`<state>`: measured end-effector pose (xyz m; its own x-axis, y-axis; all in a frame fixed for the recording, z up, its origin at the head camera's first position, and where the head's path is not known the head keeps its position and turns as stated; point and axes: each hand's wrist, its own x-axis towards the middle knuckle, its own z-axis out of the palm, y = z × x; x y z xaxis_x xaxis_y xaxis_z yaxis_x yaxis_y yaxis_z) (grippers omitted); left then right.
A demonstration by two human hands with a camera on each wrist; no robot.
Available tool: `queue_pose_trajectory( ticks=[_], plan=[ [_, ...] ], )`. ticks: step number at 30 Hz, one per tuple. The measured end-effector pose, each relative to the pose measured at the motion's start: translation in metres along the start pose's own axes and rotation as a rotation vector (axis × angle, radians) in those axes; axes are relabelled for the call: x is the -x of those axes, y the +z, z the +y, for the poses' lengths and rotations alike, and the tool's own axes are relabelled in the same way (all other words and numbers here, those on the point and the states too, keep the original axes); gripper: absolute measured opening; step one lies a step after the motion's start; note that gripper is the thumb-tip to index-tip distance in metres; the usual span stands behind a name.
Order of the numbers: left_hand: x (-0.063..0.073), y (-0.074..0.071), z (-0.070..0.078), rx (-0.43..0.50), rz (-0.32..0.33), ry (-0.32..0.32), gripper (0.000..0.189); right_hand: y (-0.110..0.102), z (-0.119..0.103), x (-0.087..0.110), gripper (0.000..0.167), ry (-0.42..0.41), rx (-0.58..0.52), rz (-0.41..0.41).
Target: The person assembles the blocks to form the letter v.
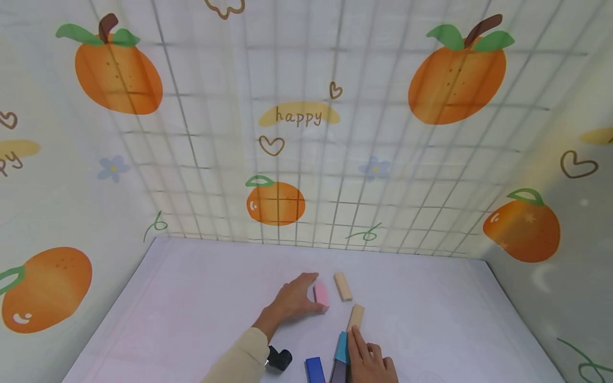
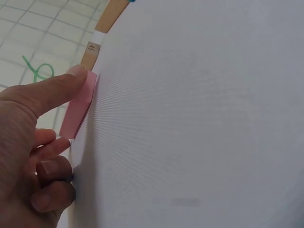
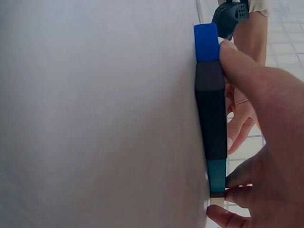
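My left hand (image 1: 295, 298) curves around a pink block (image 1: 321, 294). Its thumb touches the near end; the index fingertip sits just beyond the far end, with a small gap in the head view. My right hand (image 1: 371, 361) lies along the right side of a row of blocks, its extended fingers touching a teal block (image 1: 342, 348) and the near end of a wooden block (image 1: 356, 316). A dark grey block (image 3: 211, 114) adjoins the teal one, and the right thumb rests near its other end. A blue block (image 1: 315, 369) lies left of the row.
Another wooden block (image 1: 342, 286) lies right of the pink one. A black device (image 1: 279, 359) shows beside the left sleeve (image 1: 241, 356). The white tabletop (image 1: 455, 319) is bounded by a back wall (image 1: 316, 159) of fruit-printed cloth with grid lines.
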<state>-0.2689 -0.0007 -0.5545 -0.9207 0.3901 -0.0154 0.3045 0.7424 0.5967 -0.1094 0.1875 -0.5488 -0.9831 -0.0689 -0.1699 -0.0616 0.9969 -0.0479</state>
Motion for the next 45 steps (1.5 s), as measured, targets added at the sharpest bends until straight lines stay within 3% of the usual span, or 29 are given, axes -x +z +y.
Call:
queue_pose_trajectory(
  ticks=[15, 27, 45],
  plan=[
    [-0.0001, 0.0025, 0.0003, -0.085, 0.032, 0.087, 0.067, 0.0034, 0.0018, 0.0008, 0.127, -0.002, 0.025, 0.017],
    [0.0014, 0.0020, 0.0003, -0.068, 0.044, 0.089, 0.063, 0.0034, -0.0010, 0.0056, 0.131, -0.025, 0.025, 0.099],
    [0.0006, 0.0012, -0.0023, -0.032, 0.054, 0.085, 0.063, 0.0001, -0.0014, 0.0051, 0.136, -0.013, 0.001, 0.075]
  ],
)
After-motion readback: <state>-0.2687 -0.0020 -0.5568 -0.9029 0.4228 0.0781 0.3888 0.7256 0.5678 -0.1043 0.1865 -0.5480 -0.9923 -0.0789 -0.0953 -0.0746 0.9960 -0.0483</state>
